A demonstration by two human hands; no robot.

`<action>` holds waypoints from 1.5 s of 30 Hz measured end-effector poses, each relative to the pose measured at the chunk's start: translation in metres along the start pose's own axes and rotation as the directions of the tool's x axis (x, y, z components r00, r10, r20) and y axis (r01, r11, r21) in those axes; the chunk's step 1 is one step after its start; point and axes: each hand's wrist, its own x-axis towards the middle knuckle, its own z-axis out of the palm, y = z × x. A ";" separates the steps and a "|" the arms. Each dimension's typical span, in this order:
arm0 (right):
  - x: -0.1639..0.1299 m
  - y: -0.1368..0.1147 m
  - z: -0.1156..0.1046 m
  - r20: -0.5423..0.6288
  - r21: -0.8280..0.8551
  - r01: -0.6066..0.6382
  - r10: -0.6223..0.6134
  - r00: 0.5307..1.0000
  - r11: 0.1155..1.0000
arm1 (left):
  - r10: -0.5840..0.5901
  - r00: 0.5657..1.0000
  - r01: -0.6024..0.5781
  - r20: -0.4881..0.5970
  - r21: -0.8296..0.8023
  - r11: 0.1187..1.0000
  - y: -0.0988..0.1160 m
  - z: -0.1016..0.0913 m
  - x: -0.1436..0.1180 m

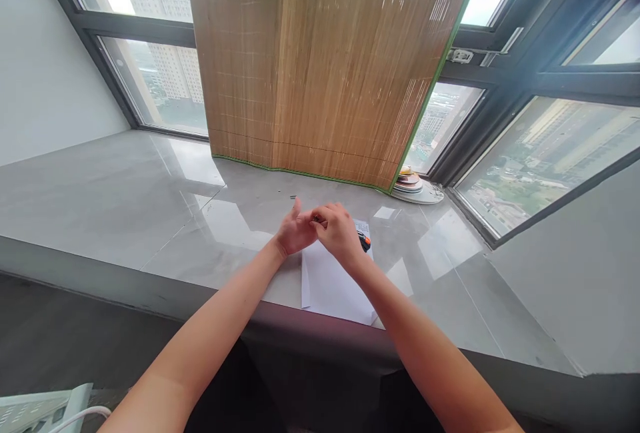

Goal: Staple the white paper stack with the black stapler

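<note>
My left hand (296, 232) is turned palm up with its thumb raised and its fingers stretched towards my right hand. My right hand (337, 230) meets it at the fingertips, thumb and fingers pinched together. A small dark thing (317, 218) shows at that pinch, too small to name. Below both hands lies a white sheet of paper (335, 283), reaching the front edge of the sill. On the paper, just right of my right hand and partly hidden by it, is a black and orange object (365, 241).
The grey tiled sill (125, 213) spans the view below the windows. A bamboo blind (320, 73) with green edging hangs down behind my hands. Stacked round plates or discs (413, 186) sit at the right corner. Small dark bits (293, 197) lie beyond my left thumb.
</note>
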 end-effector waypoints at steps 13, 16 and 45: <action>0.002 0.100 -0.078 -0.264 -0.089 0.038 -0.061 0.963 0.995 | 0.046 0.992 -0.063 -0.121 -0.143 0.988 0.003 0.002 0.005; -0.001 0.182 -0.096 -0.273 -0.129 -0.202 0.161 0.948 0.971 | 0.101 0.976 -0.134 -0.191 -0.165 0.977 0.003 0.000 0.008; -0.037 0.300 -0.071 -0.254 -0.217 -0.403 0.347 0.903 0.889 | 0.597 0.518 -0.571 -0.613 0.272 0.774 0.031 -0.039 0.008</action>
